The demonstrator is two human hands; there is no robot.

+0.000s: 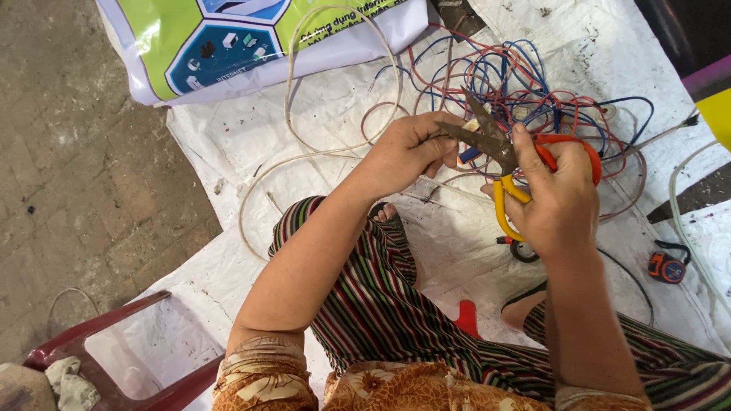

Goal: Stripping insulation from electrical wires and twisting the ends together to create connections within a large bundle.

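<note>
My right hand (554, 190) grips a pair of scissors (495, 144) by its handles, one yellow and one orange-red, with the rusty blades spread apart and pointing up and left. My left hand (407, 148) is closed close to the blade tips, its fingers pinched on something small that I cannot make out. Just beyond both hands lies a tangle of red and blue wires (525, 84) on a white plastic sheet (320, 114).
A long white cable (304, 156) loops across the sheet at the left. A printed white bag (251, 46) lies at the top. A small orange tape measure (667, 266) sits at the right, a dark red plastic stool (114, 320) at the lower left. Left of the sheet is brick paving.
</note>
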